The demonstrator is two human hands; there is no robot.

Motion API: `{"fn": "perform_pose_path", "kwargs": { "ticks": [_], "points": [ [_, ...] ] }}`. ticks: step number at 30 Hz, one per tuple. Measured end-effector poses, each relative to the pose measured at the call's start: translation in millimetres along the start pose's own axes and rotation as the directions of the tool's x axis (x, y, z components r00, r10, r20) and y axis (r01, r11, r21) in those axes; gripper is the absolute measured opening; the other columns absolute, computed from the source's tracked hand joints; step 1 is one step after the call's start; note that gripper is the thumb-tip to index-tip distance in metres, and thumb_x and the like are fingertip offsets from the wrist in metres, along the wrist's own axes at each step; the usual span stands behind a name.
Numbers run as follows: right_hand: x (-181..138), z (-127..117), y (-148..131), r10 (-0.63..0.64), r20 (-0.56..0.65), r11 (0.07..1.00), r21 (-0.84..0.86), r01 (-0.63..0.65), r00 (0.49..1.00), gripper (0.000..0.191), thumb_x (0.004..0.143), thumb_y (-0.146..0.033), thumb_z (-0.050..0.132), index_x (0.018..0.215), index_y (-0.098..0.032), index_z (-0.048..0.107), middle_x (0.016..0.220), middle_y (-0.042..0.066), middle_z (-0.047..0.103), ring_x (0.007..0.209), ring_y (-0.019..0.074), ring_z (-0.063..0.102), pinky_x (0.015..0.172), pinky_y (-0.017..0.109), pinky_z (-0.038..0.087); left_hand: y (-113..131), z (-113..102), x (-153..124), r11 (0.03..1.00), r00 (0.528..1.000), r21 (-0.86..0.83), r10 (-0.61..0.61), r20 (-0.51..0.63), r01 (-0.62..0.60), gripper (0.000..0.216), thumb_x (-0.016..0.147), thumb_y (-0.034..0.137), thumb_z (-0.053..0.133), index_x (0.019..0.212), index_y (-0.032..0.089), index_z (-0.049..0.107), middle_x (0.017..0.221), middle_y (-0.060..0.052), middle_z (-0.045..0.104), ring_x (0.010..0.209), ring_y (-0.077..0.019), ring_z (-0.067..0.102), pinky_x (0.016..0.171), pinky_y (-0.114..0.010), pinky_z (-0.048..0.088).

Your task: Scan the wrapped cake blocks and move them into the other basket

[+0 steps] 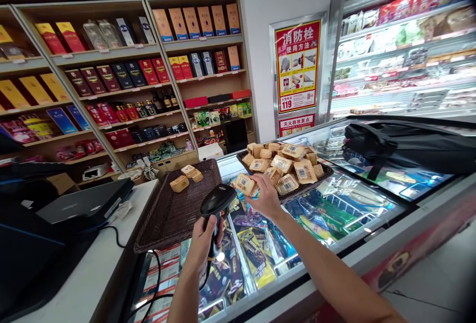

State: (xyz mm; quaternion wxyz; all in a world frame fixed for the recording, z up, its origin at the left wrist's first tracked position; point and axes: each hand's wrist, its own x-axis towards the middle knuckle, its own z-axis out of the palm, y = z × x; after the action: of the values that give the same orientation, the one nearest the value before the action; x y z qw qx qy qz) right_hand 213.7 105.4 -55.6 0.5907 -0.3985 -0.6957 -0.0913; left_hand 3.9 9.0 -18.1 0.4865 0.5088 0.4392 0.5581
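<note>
My left hand (204,240) is wrapped round the handle of a black barcode scanner (217,199), whose head points to the right. In my right hand (266,196) is a small tan packet (244,183) with a white barcode label facing up. The packet is just right of the scanner's head, apart from it. Behind my right hand, a dark wicker basket (323,177) is heaped with similar labelled packets (282,163). A larger brown wicker basket (171,221) to the left holds several packets (188,177) at its far end.
Both baskets rest on a glass-topped freezer (366,204) full of wrapped goods. A black bag (405,147) lies at the right. The scanner's cable (158,276) loops down at lower left, near a white counter (85,268) with a dark machine (84,201). Stocked shelves stand behind.
</note>
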Motion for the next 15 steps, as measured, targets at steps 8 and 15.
{"fn": "perform_pose_path", "kwargs": {
  "ticks": [8,15],
  "points": [
    [69.4,-19.3,43.5,0.189,-0.168,0.892,-0.383,-0.241,0.967,0.046,0.078,-0.033,0.071,0.117,-0.013,0.056,0.111,0.017,0.063,0.108,0.0331,0.054,0.097,0.047,0.046,-1.2,-6.1,5.3,1.000,0.998,-0.024,0.005,-0.058,-0.007,0.057,0.071,0.070,0.072,0.089,0.017,0.060,0.073,0.000,0.060,0.043,-0.0057,0.043,0.040,-0.020,0.034],
    [115.3,-28.4,107.8,0.437,0.010,0.770,-0.522,-0.368,0.899,0.044,0.081,-0.031,0.068,0.118,-0.010,0.057,0.118,0.020,0.060,0.113,0.0338,0.052,0.098,0.046,0.044,6.5,-1.7,-0.1,0.997,0.994,-0.076,-0.002,-0.105,-0.006,0.057,0.069,0.068,0.075,0.088,0.016,0.060,0.073,0.000,0.060,0.044,-0.0063,0.044,0.040,-0.020,0.034]
  ]
}}
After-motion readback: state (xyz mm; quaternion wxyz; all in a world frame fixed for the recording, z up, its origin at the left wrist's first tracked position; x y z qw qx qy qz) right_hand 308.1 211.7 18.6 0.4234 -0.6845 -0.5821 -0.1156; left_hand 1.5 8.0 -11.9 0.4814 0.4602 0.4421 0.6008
